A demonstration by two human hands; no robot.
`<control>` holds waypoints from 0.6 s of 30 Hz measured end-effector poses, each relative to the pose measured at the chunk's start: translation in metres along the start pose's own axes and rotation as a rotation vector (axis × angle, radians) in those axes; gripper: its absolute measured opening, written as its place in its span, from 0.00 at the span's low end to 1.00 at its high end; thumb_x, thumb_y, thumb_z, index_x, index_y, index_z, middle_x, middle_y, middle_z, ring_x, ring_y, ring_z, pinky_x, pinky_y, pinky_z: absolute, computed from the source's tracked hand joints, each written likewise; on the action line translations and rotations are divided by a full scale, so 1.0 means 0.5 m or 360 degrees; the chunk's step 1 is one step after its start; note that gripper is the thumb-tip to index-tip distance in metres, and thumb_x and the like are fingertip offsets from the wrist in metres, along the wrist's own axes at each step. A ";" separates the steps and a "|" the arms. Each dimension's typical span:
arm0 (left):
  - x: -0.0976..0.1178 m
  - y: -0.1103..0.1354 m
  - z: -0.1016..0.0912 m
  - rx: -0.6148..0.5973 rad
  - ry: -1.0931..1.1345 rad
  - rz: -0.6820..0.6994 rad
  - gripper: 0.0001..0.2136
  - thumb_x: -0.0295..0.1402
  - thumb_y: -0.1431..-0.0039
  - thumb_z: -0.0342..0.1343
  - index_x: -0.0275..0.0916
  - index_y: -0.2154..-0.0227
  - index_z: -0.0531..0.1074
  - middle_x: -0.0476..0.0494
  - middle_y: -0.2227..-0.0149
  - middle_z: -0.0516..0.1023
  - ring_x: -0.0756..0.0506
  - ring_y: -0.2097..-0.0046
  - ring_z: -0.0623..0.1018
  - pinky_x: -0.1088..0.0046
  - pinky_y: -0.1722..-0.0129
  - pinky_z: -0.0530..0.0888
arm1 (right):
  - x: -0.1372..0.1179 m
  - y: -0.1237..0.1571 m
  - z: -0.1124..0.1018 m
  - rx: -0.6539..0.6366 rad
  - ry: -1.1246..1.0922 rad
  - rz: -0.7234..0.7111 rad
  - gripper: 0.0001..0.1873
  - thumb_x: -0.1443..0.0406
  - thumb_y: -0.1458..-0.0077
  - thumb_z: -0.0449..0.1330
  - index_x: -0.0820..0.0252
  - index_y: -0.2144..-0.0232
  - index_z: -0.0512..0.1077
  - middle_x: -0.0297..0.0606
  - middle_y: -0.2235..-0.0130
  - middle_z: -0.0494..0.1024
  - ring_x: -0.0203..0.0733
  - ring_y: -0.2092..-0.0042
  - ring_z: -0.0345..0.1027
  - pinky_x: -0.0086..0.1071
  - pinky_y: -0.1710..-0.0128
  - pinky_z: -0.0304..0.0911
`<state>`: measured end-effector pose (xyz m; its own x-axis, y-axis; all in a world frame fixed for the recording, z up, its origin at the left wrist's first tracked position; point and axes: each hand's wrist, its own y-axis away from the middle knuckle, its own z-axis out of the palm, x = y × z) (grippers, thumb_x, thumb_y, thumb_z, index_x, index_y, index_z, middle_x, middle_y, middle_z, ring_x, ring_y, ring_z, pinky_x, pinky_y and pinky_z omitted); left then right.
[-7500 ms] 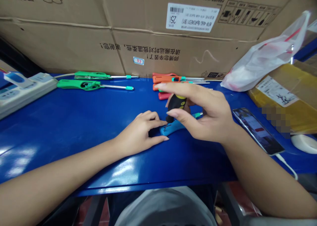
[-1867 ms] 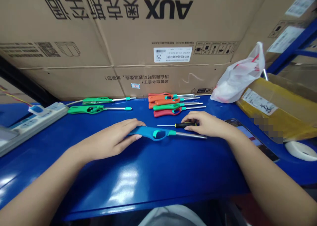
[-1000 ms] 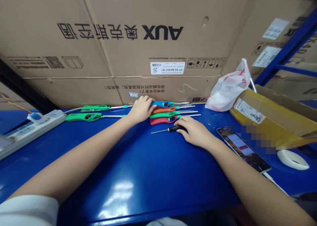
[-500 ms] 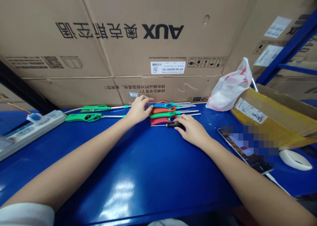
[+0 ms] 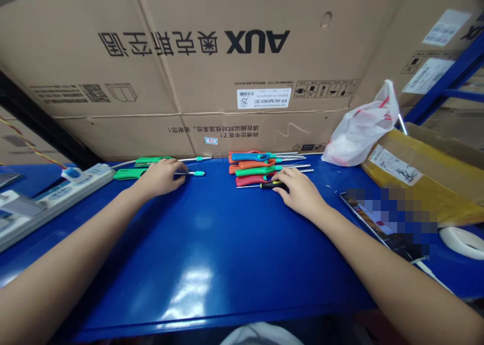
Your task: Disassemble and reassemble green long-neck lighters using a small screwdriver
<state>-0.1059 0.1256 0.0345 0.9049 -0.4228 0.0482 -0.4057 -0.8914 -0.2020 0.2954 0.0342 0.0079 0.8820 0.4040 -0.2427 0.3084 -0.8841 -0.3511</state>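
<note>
A glossy blue tabletop [image 5: 234,254] forms the work surface; a large cardboard box [image 5: 204,93] with inverted "AUX" lettering stands along its far edge. At the left end of the surface lies a white power strip [image 5: 75,184] with a plug inserted.

My left hand [image 5: 164,178] is positioned over the front green lighter [image 5: 129,174], fingers curved down around its midsection. The fingers hide the contact area, so I cannot tell whether they grip it. The rear green lighter [image 5: 153,159] lies just behind, roughly parallel, its metal tube also directed right.

My right hand [image 5: 297,184] grasps the black-and-yellow handle of the screwdriver [image 5: 267,185] between thumb and fingers. The shaft points left and the tool lies just beside the near side of the red lighter [image 5: 250,181]. Behind this, a group of lighters is stacked closely, including a green lighter [image 5: 254,171], an orange lighter [image 5: 257,164] and, uppermost at the rear, a blue lighter [image 5: 249,157].

To my right are a phone [image 5: 353,209], a white plastic bag [image 5: 355,136] and an open carton [image 5: 449,196] wrapped in yellow tape.
</note>
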 end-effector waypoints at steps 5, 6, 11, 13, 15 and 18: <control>-0.022 0.007 -0.003 -0.0074 0.0167 0.0099 0.16 0.46 0.43 0.50 0.42 0.63 0.76 0.38 0.59 0.82 0.36 0.57 0.81 0.61 0.56 0.74 | 0.007 -0.001 0.010 0.0064 -0.0039 0.0004 0.10 0.68 0.42 0.64 0.57 0.56 0.76 0.44 0.52 0.77 0.55 0.48 0.70 0.50 0.46 0.68; -0.019 0.007 -0.004 -0.0084 0.0205 0.0131 0.16 0.47 0.43 0.51 0.42 0.64 0.77 0.40 0.60 0.82 0.37 0.58 0.81 0.63 0.57 0.74 | 0.008 -0.001 0.011 0.0079 -0.0048 0.0005 0.10 0.68 0.42 0.64 0.57 0.56 0.76 0.45 0.52 0.77 0.55 0.48 0.70 0.50 0.46 0.69; 0.060 0.024 0.002 -0.0126 0.0378 0.0313 0.19 0.49 0.36 0.50 0.41 0.62 0.78 0.40 0.60 0.82 0.40 0.59 0.81 0.65 0.58 0.74 | 0.007 0.003 0.013 0.0144 -0.0109 -0.0036 0.15 0.66 0.44 0.64 0.57 0.53 0.75 0.47 0.51 0.75 0.58 0.46 0.68 0.55 0.46 0.67; 0.125 0.044 0.003 -0.0162 0.0437 0.0427 0.17 0.46 0.33 0.49 0.41 0.59 0.79 0.41 0.58 0.82 0.42 0.57 0.81 0.66 0.55 0.74 | 0.003 0.006 0.011 0.0146 -0.0154 -0.0103 0.16 0.65 0.43 0.64 0.56 0.51 0.75 0.47 0.49 0.74 0.58 0.45 0.67 0.56 0.43 0.65; 0.191 0.068 -0.003 -0.0173 0.0476 0.0523 0.15 0.45 0.31 0.51 0.46 0.50 0.77 0.44 0.51 0.82 0.42 0.49 0.79 0.64 0.46 0.71 | -0.004 0.009 0.006 0.0130 -0.0212 -0.0199 0.16 0.66 0.42 0.62 0.56 0.50 0.74 0.46 0.47 0.73 0.55 0.43 0.66 0.54 0.41 0.64; 0.251 0.099 -0.029 -0.0170 0.0459 0.0675 0.20 0.46 0.32 0.56 0.50 0.40 0.71 0.44 0.42 0.77 0.40 0.41 0.75 0.59 0.39 0.65 | -0.018 0.013 -0.006 0.0093 -0.0297 -0.0349 0.15 0.68 0.38 0.58 0.55 0.50 0.74 0.45 0.48 0.74 0.50 0.43 0.66 0.48 0.40 0.64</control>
<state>-0.0141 0.0263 0.0448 0.5924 -0.7644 0.2543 -0.7532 -0.6376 -0.1620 0.2907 0.0239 0.0105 0.7141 0.6248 -0.3158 0.4585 -0.7583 -0.4635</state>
